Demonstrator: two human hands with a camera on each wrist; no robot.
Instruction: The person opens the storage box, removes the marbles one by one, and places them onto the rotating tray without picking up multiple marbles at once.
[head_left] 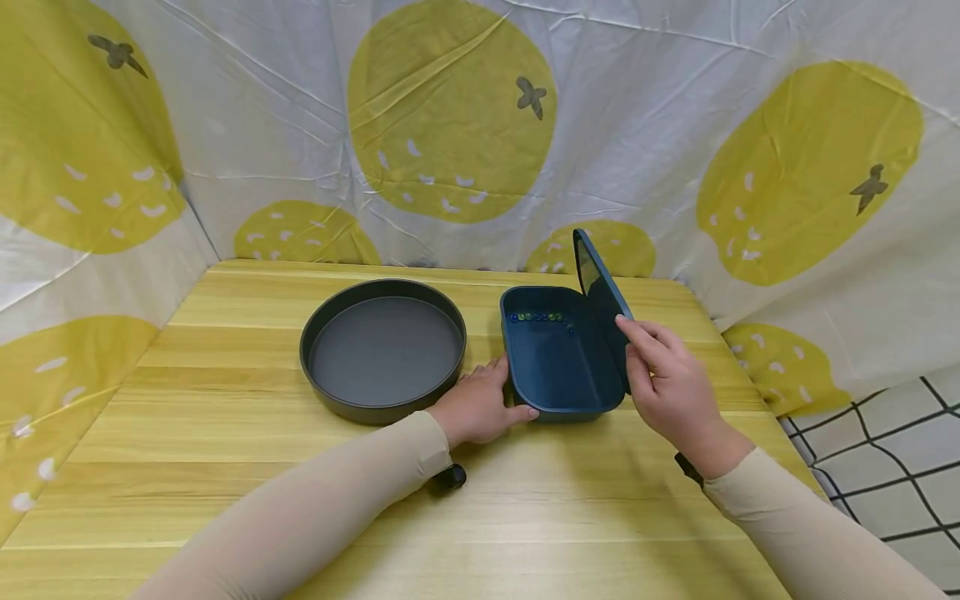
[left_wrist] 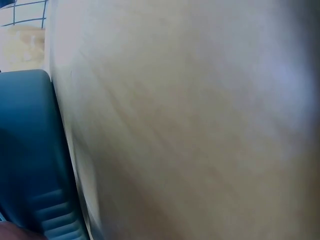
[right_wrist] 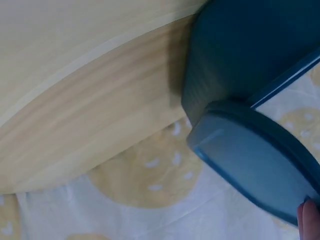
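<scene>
In the head view, a dark blue rectangular box (head_left: 558, 367) stands right of centre, with its hinged lid (head_left: 592, 275) raised along the right side. Several small blue and green glass beads or marbles (head_left: 536, 317) lie along the far end inside it. My left hand (head_left: 480, 404) rests against the box's near left corner, fingers along the left side and thumb at the front. My right hand (head_left: 671, 383) holds the lid's near end at its edge. The right wrist view shows fingertips (right_wrist: 309, 220) on the lid; sleeve or skin mostly fills the left wrist view.
A round dark grey pan (head_left: 386, 350) stands left of the box, close to my left hand. A black knob-like piece (head_left: 450, 477) shows beneath my left wrist. Fruit-print cloth (head_left: 450, 108) hangs behind the wooden table (head_left: 585, 517), and a black-lined white grid cloth is at right.
</scene>
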